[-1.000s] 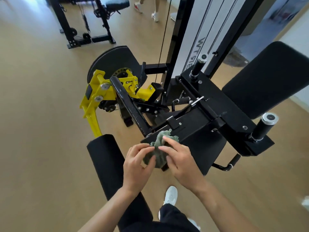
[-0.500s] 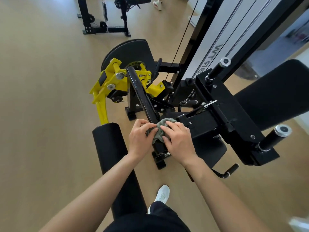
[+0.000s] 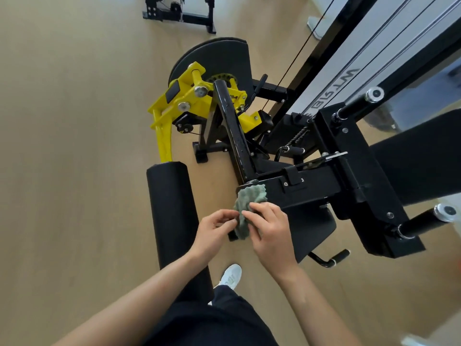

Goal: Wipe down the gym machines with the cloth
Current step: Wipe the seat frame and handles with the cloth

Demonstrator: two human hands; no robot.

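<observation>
i see both hands low in the middle of the view, meeting on the cloth [image 3: 245, 212]. the cloth is a grey-green, bunched rag; its upper end lies against the near end of the black frame beam [image 3: 305, 187] of the gym machine, right where the slanted black bar [image 3: 233, 132] joins it. its lower end hangs down between the hands.

my left hand [image 3: 212, 233] has its fingers curled in and its fingertips [image 3: 230, 221] pinched on the left edge of the cloth. my right hand [image 3: 270, 236] comes in from the other side, its fingers laid over the cloth and closed on it, the thumb below. the two hands almost touch across the rag.

the slanted bar runs up to a yellow pivot bracket [image 3: 185, 102] in front of a black round cover [image 3: 217, 59]. left of the hands a black foam roller pad [image 3: 171, 208] stands over the tan floor [image 3: 74, 171]. to the right i see two black handles with silver end caps, one far [image 3: 359, 102] and one near [image 3: 424, 222], and a black seat pad [image 3: 424, 168] between them. a white shoe [image 3: 232, 275] shows below the hands.
</observation>
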